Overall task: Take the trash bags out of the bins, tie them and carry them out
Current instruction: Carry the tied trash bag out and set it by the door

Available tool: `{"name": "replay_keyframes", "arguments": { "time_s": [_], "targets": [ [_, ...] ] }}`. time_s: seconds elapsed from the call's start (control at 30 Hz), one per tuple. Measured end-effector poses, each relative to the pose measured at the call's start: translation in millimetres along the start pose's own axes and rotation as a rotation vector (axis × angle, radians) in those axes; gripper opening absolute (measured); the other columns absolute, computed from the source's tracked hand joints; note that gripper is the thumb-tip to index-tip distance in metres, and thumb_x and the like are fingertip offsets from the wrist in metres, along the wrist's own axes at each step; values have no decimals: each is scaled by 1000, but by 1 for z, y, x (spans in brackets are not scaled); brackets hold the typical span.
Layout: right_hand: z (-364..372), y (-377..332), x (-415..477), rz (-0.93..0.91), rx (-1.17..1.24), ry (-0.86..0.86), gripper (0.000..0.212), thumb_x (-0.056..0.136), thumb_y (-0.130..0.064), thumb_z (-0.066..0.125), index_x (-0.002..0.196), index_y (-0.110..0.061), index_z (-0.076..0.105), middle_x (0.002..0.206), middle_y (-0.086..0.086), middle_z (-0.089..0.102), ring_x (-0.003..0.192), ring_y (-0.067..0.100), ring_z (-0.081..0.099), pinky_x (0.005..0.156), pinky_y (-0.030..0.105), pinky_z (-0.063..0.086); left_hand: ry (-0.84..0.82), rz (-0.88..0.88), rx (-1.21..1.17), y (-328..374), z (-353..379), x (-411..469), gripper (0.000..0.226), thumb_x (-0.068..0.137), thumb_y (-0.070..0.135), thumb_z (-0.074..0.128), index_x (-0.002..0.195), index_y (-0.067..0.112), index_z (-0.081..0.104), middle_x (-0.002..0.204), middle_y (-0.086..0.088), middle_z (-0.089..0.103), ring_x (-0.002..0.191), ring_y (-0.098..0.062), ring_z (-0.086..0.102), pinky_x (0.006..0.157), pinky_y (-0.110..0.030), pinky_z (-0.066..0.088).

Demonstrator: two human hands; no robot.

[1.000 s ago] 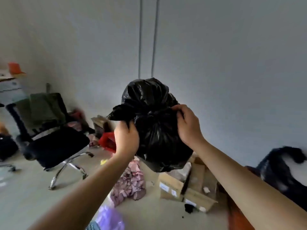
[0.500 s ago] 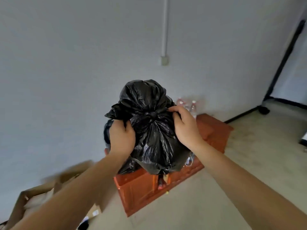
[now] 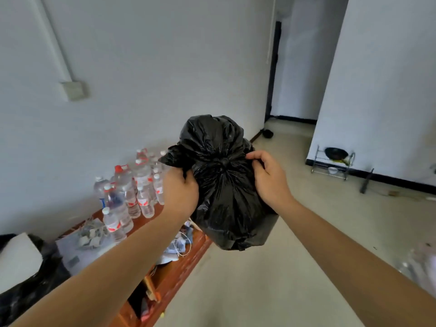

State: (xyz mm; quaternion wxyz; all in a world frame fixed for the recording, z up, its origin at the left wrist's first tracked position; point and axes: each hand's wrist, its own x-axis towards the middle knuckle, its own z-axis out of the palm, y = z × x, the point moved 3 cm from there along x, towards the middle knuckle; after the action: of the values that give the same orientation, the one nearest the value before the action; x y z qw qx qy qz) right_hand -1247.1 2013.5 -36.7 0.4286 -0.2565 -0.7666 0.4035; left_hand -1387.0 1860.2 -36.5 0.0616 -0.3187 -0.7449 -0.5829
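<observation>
A full black trash bag (image 3: 226,199) hangs in the air in front of me, its neck gathered into a knot at the middle. My left hand (image 3: 180,190) grips the bag's left flap just below the knot. My right hand (image 3: 269,178) pinches the plastic on the knot's right side. Both arms reach forward at chest height. The bag's puffed top stands above the knot.
A low red-brown cabinet (image 3: 174,270) stands at the lower left, carrying several water bottles (image 3: 132,190), papers and cables. Another black bag (image 3: 26,293) lies at the far left. A doorway (image 3: 290,67) opens at the back right, with a metal rack (image 3: 332,161) by the white wall.
My view has swung right, from the chair and boxes past the cabinet toward the doorway. Both hands keep the same hold on the knotted bag.
</observation>
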Motion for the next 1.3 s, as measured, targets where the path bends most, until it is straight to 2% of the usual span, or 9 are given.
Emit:
{"name": "replay_keyframes", "arguments": {
  "time_s": [0.17,0.27,0.4,0.47,0.6,0.83,0.97,1.17,1.3],
  "targets": [
    [11,40,92,29,-40,77,27,102,-8,44,104,-28,63,106,-11,64,105,9,59,92,21,42,-45,46,-63,-22,69,90,22,95,-2,47,74,3,43,60,-3,44,55,-12,42,48,-21,26],
    [3,52,145,52,-85,123,26,103,-10,45,105,-28,63,102,-18,61,101,4,56,83,9,39,-127,87,-136,-32,119,153,10,94,-1,48,86,-3,52,82,-22,63,79,-33,62,61,-28,33],
    [-23,87,208,84,-115,236,26,102,-9,45,107,-27,64,104,-15,63,103,6,57,89,13,41,-228,103,-191,-32,199,207,14,96,1,45,96,-6,58,93,-17,66,83,-23,58,66,-36,40],
    [-35,114,235,110,-135,272,28,102,-9,44,107,-27,64,108,-11,64,107,9,58,93,18,42,-284,112,-224,-32,240,224,15,97,2,44,98,-3,58,92,-11,65,78,-16,56,64,-31,41],
    [-58,178,296,135,-179,327,31,103,-6,40,110,-23,65,112,-8,63,106,8,56,83,0,35,-343,129,-262,-43,338,271,14,97,0,43,85,6,46,77,-7,53,65,-13,47,56,-28,32],
    [-115,295,454,152,-118,401,32,103,-6,39,111,-21,66,115,-6,65,109,10,57,99,23,42,-362,126,-269,-26,517,375,26,96,0,44,74,12,38,67,1,47,61,-9,43,54,-25,30],
    [-133,340,565,136,-74,372,32,102,-5,40,108,-23,65,113,-6,64,106,7,56,89,6,39,-363,91,-285,-24,596,455,24,95,-2,43,73,9,43,67,1,46,64,-11,42,61,-28,32],
    [-116,413,707,151,-42,309,33,101,-6,40,108,-24,67,106,-13,63,103,5,57,92,18,42,-306,27,-274,-56,697,565,33,94,0,42,67,19,38,66,-2,46,63,-16,43,65,-32,35],
    [-99,474,807,158,-47,274,33,101,-7,40,112,-22,68,101,-20,60,96,-3,55,81,3,37,-304,21,-293,-88,771,648,31,93,3,43,67,20,41,68,-1,50,66,-17,47,65,-35,39]
  ]
}}
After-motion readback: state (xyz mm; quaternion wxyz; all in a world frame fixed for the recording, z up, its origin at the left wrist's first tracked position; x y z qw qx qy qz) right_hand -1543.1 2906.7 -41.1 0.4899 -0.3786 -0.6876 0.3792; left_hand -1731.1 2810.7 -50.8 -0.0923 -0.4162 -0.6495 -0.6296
